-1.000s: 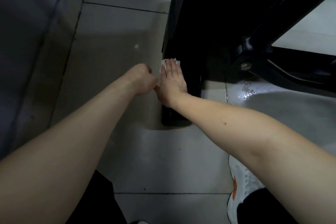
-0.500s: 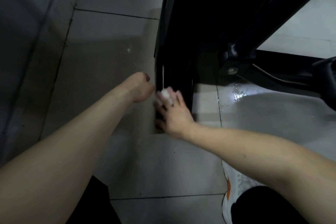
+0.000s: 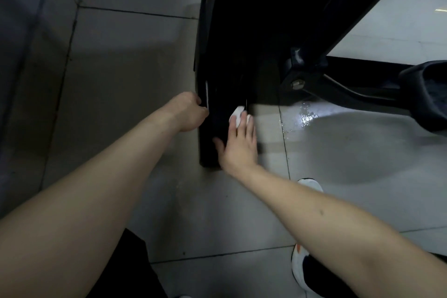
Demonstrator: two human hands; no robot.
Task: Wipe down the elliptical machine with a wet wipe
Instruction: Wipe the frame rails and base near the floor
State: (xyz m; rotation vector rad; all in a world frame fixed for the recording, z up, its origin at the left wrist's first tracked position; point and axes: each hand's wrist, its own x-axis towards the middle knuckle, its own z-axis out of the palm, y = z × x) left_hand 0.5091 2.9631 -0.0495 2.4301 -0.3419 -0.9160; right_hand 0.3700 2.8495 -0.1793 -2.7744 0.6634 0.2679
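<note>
one flat right hand (image 3: 240, 144) presses crumpled white wipe (image 3: 237, 112) on black base (image 3: 211, 145); left hand (image 3: 189, 113) grips it.

White wipe (image 3: 237, 112), black machine (image 3: 242, 31), grey floor tiles (image 3: 121, 75).

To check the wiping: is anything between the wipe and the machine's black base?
Nothing visible does. The right hand presses the wipe directly on the black base; the left hand is off to the side, at the base's edge.

Right hand (image 3: 238, 139) slid wipe (image 3: 237, 113) rightward across black base (image 3: 217, 147), away from left hand (image 3: 188, 111).
</note>
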